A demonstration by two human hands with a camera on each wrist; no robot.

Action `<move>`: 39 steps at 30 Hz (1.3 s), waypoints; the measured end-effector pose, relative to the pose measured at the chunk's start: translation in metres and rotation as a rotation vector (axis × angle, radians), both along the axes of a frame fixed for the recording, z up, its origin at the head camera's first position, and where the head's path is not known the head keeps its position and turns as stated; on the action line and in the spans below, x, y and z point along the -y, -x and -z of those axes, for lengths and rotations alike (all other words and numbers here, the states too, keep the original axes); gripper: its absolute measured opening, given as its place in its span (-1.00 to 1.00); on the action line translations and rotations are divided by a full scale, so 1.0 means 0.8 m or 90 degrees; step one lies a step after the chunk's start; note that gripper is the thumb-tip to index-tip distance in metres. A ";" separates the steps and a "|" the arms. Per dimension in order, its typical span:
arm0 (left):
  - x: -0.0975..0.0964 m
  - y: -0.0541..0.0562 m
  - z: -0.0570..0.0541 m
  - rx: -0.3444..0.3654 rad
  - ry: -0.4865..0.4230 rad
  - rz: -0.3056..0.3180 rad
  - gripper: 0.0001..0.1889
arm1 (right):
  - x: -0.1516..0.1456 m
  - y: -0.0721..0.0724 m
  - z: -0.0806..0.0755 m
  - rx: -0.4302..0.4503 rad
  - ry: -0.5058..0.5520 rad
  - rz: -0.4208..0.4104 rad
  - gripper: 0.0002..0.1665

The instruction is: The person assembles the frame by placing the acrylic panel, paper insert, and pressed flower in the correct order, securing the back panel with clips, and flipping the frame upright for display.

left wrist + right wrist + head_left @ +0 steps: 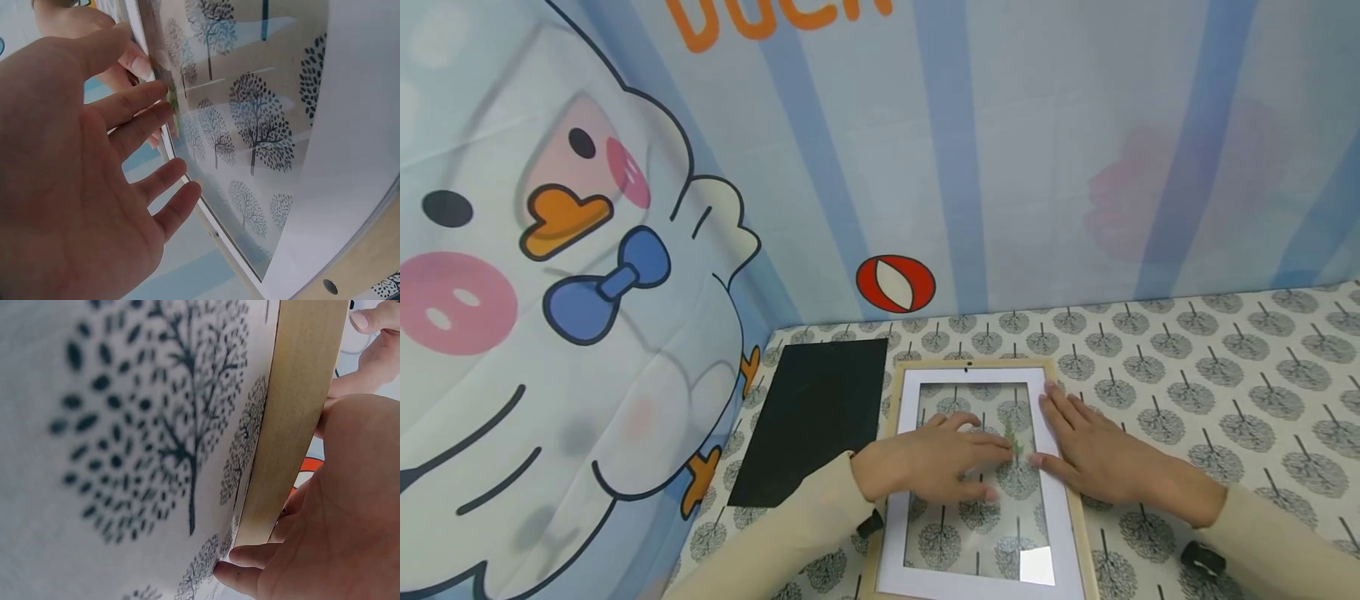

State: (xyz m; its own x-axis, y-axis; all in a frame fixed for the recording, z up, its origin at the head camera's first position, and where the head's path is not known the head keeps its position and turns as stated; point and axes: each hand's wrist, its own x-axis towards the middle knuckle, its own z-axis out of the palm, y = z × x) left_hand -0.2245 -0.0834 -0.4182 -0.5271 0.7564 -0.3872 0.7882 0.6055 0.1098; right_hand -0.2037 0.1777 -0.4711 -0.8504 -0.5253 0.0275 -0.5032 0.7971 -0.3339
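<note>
Pale wooden frame (pixel 1082 537), white mat (pixel 962 585), clear pane (pixel 962 537)

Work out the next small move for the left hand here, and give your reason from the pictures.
Probably a gentle nudge of the green sprig toward the middle of the clear pane, if it lies loose: it sits nearer the right side of the white border, the left hand is right beside it, and the right hand rests at the wooden frame.
</note>
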 end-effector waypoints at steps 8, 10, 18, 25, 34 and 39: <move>0.002 0.003 0.002 0.022 -0.035 -0.008 -0.38 | 0.001 0.000 0.001 -0.007 0.001 -0.002 0.05; 0.002 0.004 0.002 0.029 -0.038 -0.011 -0.40 | 0.001 0.000 0.001 -0.008 0.000 -0.003 0.05; 0.002 0.014 0.011 0.048 -0.081 -0.010 -0.59 | 0.000 -0.001 0.001 0.002 0.000 0.000 0.05; 0.003 0.014 0.015 0.039 -0.076 0.003 -0.40 | 0.001 0.000 0.000 0.007 0.000 -0.001 0.05; 0.007 0.017 0.015 0.046 -0.072 0.006 -0.37 | 0.002 0.000 0.001 0.008 -0.004 0.010 0.07; 0.008 0.018 0.015 0.035 -0.078 0.011 -0.36 | 0.002 0.000 0.001 0.004 -0.006 0.009 0.06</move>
